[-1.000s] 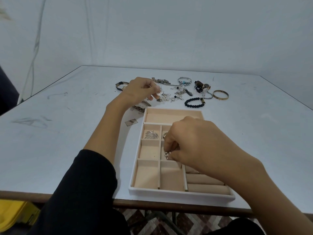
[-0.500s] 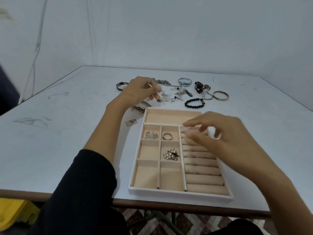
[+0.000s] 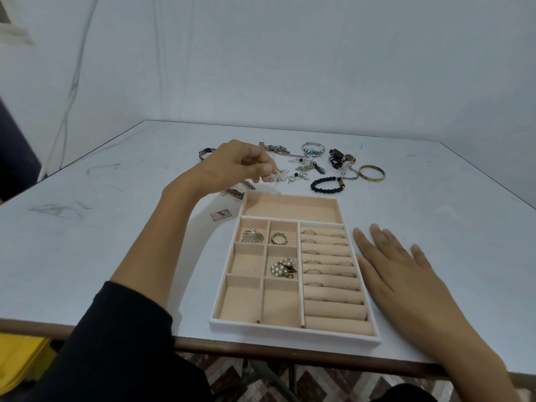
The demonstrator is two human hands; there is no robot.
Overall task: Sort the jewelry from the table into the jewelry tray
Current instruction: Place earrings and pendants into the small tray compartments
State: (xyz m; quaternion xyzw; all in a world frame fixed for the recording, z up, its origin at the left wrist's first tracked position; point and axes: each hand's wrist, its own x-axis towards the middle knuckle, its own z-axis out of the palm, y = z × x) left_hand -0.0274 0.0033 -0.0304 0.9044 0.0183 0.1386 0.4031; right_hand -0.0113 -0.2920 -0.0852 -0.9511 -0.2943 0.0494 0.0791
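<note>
A: Eyes on the silver chain (image 3: pixel 275 177)! It's at the far pile, just beyond the jewelry tray (image 3: pixel 290 333), pinched in the left hand (image 3: pixel 232 166).
B: Fingers (image 3: pixel 261 169) curled tight on it, yes. The tray holds a leaf brooch (image 3: pixel 252 236), a ring (image 3: pixel 279 238) and a pearl brooch (image 3: pixel 282 268), and the ring rolls (image 3: pixel 327 285) on its right side are partly filled.
A: Right hand (image 3: pixel 397 271)?
B: Flat on the desk (image 3: pixel 116 242), fingers straight, holding nothing, just beside the tray's right wall.
A: The danger, for me, is that the chain looks tangled with its neighbours. Lift fast and it may drag loose pieces along, or drop them short of the tray.
B: Dangling ends could snag the far rim, too. And the tray sits near the desk's front edge, so a nudge from that resting hand might shift it.
</note>
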